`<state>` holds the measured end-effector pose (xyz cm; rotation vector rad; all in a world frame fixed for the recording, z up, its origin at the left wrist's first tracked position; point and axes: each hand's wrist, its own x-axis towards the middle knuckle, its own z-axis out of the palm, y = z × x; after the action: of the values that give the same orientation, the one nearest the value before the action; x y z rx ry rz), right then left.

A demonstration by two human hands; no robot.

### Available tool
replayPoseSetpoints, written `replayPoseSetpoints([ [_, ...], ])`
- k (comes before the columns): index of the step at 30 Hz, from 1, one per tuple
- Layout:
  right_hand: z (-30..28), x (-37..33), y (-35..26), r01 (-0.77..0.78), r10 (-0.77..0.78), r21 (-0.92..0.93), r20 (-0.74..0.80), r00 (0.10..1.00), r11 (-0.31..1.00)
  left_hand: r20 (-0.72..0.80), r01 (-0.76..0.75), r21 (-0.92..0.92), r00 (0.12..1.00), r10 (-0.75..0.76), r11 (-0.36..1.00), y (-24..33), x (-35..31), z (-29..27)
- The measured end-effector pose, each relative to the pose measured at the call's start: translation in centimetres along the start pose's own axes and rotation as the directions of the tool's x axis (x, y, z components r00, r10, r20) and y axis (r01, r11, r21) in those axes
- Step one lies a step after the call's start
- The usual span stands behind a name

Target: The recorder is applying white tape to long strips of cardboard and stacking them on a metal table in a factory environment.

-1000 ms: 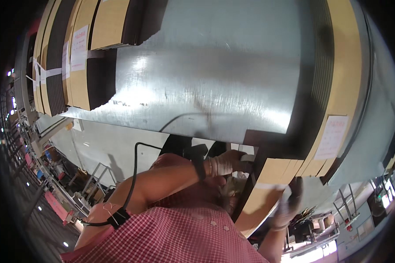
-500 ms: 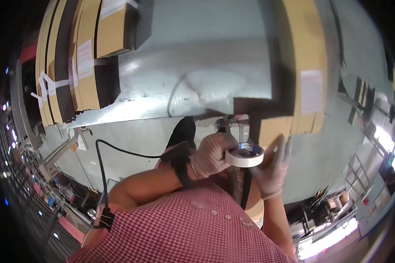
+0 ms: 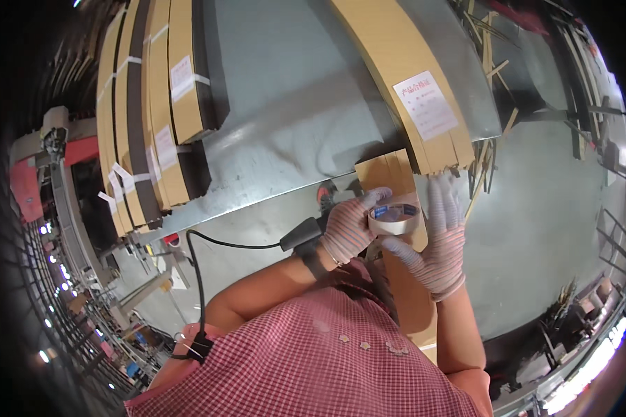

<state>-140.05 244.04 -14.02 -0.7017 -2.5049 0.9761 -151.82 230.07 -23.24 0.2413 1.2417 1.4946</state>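
Note:
In my gloved left hand (image 3: 351,228) is a roll of white tape (image 3: 398,226), gripped at its left side with the thumb along the top. My right hand (image 3: 438,247), in a striped glove as well, has its fingers stretched toward the near end of a long cardboard bundle (image 3: 375,38) on the table; whether the fingertips touch it I cannot tell. A white paper label (image 3: 428,104) lies on that bundle. Under both hands a brown cardboard strip (image 3: 407,285) runs from the table edge toward my body, partly hidden by the tape and my right hand.
On the left of the grey metal table (image 3: 278,90), several cardboard bundles (image 3: 156,163) with dark sides are bound with white tape. A black cable (image 3: 236,244) runs along my left arm. Loose strips (image 3: 490,167) lie beyond the table's right edge.
The view has swung, so the bundles and table appear tilted. My right hand has spread its fingers up toward the bundle's end. The tape roll stays in my left hand.

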Motion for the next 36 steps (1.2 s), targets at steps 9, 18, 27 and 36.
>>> replayPoseSetpoints([
  [9, -2.6, 4.7, 3.2, -0.089, 0.274, -0.294, 0.678, 0.682, 0.952, -0.011, -0.081, 0.835, 0.987, 0.163, 0.544, -0.6, -0.2, -0.5],
  [18, 2.6, -1.0, 10.7, -0.551, 0.565, -0.167, 0.417, 0.712, 0.818, -0.165, -0.090, 0.559, 0.962, 0.217, 0.824, -4.4, -0.3, -3.8],
  [27, 3.1, -6.6, 5.7, -0.666, 0.218, 0.469, 0.698, 0.682, 0.580, -0.032, 0.282, -0.173, 0.956, -0.292, 0.944, 6.3, -2.6, -4.5],
  [36, 5.3, -6.6, -2.6, -0.638, 0.109, 0.457, 0.755, 0.647, 0.620, -0.234, -0.704, -0.130, 0.706, 0.668, 0.699, 45.3, 5.9, -25.7],
])
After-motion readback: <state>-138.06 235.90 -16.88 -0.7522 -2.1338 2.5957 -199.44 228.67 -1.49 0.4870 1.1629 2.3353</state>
